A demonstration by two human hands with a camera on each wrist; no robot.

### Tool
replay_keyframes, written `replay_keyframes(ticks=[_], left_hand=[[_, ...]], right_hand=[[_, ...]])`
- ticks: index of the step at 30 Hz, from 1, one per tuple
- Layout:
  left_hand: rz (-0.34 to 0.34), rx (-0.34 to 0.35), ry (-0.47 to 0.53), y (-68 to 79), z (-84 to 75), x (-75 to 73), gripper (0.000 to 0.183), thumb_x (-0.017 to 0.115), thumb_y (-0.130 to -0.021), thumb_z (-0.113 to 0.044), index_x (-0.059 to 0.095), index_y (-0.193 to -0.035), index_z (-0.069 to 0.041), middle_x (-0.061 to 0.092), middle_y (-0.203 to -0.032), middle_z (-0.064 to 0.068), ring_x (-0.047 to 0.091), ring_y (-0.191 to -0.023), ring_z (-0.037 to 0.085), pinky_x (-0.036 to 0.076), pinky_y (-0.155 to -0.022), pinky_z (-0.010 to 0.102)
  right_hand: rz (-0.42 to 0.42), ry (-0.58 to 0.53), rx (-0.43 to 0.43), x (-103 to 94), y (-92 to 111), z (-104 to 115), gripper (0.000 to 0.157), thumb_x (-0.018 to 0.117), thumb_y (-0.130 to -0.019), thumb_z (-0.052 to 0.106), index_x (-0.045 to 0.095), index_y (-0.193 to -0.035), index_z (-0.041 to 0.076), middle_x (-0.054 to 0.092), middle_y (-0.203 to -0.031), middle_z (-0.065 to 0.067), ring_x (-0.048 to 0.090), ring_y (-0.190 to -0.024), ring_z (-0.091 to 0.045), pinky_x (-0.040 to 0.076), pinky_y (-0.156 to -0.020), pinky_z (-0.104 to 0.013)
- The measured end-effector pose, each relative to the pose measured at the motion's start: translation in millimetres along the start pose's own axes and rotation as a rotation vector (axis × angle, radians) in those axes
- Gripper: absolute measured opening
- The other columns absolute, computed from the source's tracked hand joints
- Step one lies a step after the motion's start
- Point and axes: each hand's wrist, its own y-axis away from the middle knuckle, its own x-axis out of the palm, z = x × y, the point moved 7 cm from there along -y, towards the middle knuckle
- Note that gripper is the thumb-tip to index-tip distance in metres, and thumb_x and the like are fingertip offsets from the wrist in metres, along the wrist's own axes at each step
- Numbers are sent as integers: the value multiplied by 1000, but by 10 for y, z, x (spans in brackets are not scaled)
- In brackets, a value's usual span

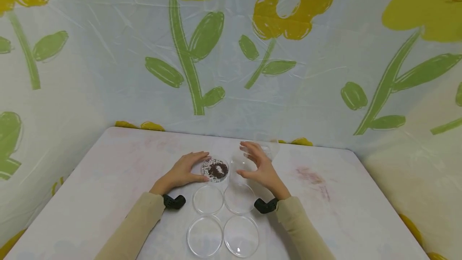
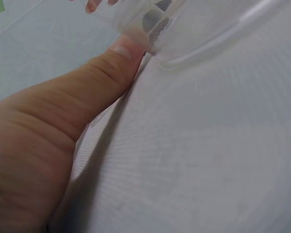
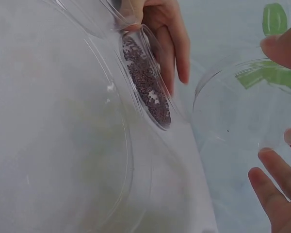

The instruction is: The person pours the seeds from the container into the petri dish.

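My left hand [image 1: 183, 170] spans a round clear petri dish [image 1: 215, 170] lying on the table, its thumb and fingers at opposite sides of the rim. Dark brown grains are scattered in that dish, thickest toward the middle; the right wrist view shows the grains [image 3: 146, 82] close up. To its right, my right hand [image 1: 262, 167] is raised over the table. Between its thumb and fingers it holds an empty clear round dish or lid [image 3: 228, 114], tilted up on edge; which of the two it is I cannot tell.
Several clear round dishes or lids [image 1: 208, 200] lie in two rows on the table [image 1: 119, 179], nearer my body. Beyond my right hand stands a clear container [image 1: 271, 147], partly hidden. A flower-printed curtain [image 1: 119, 71] hangs behind the table's far edge.
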Motion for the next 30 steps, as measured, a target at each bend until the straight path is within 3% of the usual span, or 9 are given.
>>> replay_keyframes(ticks=[5, 11, 16, 20, 25, 30], left_hand=[[-1, -28, 23, -8, 33, 11, 86, 80, -80, -49, 46, -149, -12, 44, -153, 5, 33, -142, 37, 17, -116, 55], [9, -73, 29, -4, 57, 25, 82, 80, -79, -52, 50, -147, -18, 35, -158, 5, 29, -143, 40, 18, -115, 58], [17, -96, 26, -4, 68, 35, 83, 80, -78, -53, 49, -147, -20, 32, -159, 6, 28, -144, 39, 20, -114, 59], [19, -101, 20, -7, 73, 40, 84, 80, -78, -53, 49, -148, -19, 32, -159, 6, 29, -143, 40, 20, -114, 59], [21, -97, 20, -1, 74, 39, 83, 79, -78, -55, 50, -147, -19, 32, -159, 8, 29, -143, 41, 21, -113, 61], [22, -98, 20, 1, 67, 33, 82, 79, -78, -54, 50, -147, -20, 33, -159, 7, 30, -143, 40, 21, -113, 61]], right_hand=[[27, 33, -27, 27, -43, 28, 86, 82, -74, -6, 42, -149, 6, 40, -145, -19, 45, -132, -39, 39, -103, -58], [69, 2, -37, 110, -100, 272, 82, 79, -73, -11, 43, -145, -5, 40, -140, -30, 43, -127, -50, 39, -101, -61], [85, 29, -54, 163, -145, 365, 82, 79, -72, -13, 43, -145, -5, 40, -139, -31, 42, -126, -51, 38, -101, -64], [90, 44, -42, 206, -184, 314, 82, 80, -72, -10, 43, -145, -5, 42, -140, -29, 44, -125, -49, 38, -102, -63], [104, 69, -23, 284, -230, 103, 87, 83, -73, -5, 42, -148, 4, 46, -143, -20, 46, -127, -42, 37, -105, -59], [133, 73, 8, 357, -286, 71, 87, 84, -74, 2, 42, -149, 12, 46, -146, -15, 45, -131, -39, 36, -108, -56]])
